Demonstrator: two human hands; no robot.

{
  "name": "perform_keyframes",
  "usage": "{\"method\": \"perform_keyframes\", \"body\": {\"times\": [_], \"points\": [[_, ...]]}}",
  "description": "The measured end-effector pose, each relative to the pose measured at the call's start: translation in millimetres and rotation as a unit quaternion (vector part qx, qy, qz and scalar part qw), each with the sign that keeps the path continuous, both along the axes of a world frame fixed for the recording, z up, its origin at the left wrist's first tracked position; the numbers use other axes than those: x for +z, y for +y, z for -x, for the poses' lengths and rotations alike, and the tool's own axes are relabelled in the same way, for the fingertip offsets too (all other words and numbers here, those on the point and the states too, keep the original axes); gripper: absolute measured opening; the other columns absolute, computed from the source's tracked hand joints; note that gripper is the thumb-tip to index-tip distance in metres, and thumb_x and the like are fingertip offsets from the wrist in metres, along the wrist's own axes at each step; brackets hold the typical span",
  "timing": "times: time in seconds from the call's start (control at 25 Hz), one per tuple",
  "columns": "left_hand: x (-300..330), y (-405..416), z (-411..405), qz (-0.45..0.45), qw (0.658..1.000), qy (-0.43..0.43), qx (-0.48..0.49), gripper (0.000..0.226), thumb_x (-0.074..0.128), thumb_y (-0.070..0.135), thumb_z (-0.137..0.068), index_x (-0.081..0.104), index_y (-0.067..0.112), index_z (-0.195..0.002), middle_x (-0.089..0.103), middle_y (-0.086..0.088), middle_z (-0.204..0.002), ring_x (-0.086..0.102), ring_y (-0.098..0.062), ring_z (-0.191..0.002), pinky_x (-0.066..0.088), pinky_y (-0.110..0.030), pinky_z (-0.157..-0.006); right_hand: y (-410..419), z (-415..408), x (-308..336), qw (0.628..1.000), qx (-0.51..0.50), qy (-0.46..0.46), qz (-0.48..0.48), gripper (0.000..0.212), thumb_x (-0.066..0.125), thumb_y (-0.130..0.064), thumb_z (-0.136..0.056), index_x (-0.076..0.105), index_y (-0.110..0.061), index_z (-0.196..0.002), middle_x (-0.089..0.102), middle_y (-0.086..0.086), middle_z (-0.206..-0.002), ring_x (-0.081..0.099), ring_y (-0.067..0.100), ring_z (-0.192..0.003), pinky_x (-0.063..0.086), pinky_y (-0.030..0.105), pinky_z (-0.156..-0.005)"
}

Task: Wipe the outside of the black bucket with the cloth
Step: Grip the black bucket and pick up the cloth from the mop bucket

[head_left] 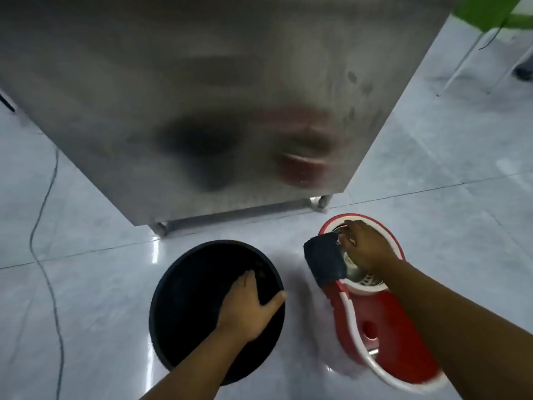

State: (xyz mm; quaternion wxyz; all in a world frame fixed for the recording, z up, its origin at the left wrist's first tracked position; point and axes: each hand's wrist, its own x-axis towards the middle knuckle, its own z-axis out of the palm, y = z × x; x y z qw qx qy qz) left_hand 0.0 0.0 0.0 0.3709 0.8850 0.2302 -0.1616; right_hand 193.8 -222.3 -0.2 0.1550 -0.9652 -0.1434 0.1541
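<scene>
The black bucket (pixel 187 301) stands upright on the tiled floor at centre left. My left hand (pixel 248 307) grips its right rim, fingers inside the bucket and thumb over the edge. A dark blue cloth (pixel 326 262) hangs over the left rim of the red mop bucket. My right hand (pixel 366 246) is above the mop bucket's wringer and pinches the cloth's upper corner.
The red and white mop bucket (pixel 383 336) sits just right of the black bucket. A stainless steel cabinet (pixel 202 96) on short legs fills the space ahead. A thin cable (pixel 46 269) runs along the floor on the left. A green chair (pixel 487 13) stands at far right.
</scene>
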Motion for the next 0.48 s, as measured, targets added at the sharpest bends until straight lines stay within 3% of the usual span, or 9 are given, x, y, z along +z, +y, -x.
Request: {"method": "perform_keyframes", "body": {"times": [0.08,0.16,0.36,0.48], "points": [[-29,-19,-5,0.108,0.992,0.043,0.045,0.117,0.058,0.074,-0.071,0.007,0.012,-0.155,0.017,-0.006,-0.164,0.020,-0.023,-0.150,0.024,-0.037,-0.120,-5,-6,-37,0.997,-0.048,0.051,-0.040,0.039,0.046,-0.044,-0.094,0.050,-0.025,-0.128,0.058,-0.004,-0.126,0.056,0.025,-0.117,0.047,0.034,-0.089],[-53,-33,-12,0.157,0.984,0.068,0.059,0.121,0.068,0.065,-0.070,-0.001,0.013,-0.155,0.014,-0.005,-0.164,0.020,-0.024,-0.150,0.025,-0.035,-0.118,-7,-13,-70,0.988,-0.081,0.103,-0.079,0.045,0.046,-0.048,-0.091,0.049,-0.026,-0.130,0.059,-0.005,-0.127,0.057,0.025,-0.115,0.049,0.036,-0.092],[-102,-50,-21,0.082,0.995,0.049,0.014,0.100,0.062,0.031,-0.085,-0.007,0.012,-0.154,0.027,-0.012,-0.160,0.036,-0.030,-0.142,0.037,-0.038,-0.113,-12,-37,-141,0.927,-0.185,0.240,-0.219,0.086,0.060,-0.080,-0.063,0.041,-0.039,-0.135,0.055,-0.001,-0.136,0.057,0.032,-0.119,0.050,0.053,-0.097],[-117,-53,-27,0.045,0.999,0.012,0.008,0.087,0.053,0.019,-0.084,0.003,0.011,-0.154,0.044,-0.018,-0.148,0.050,-0.035,-0.130,0.045,-0.039,-0.105,-3,-44,-143,0.907,-0.207,0.282,-0.234,0.084,0.074,-0.068,-0.061,0.051,-0.028,-0.132,0.063,0.003,-0.124,0.063,0.029,-0.108,0.053,0.047,-0.093]]}}
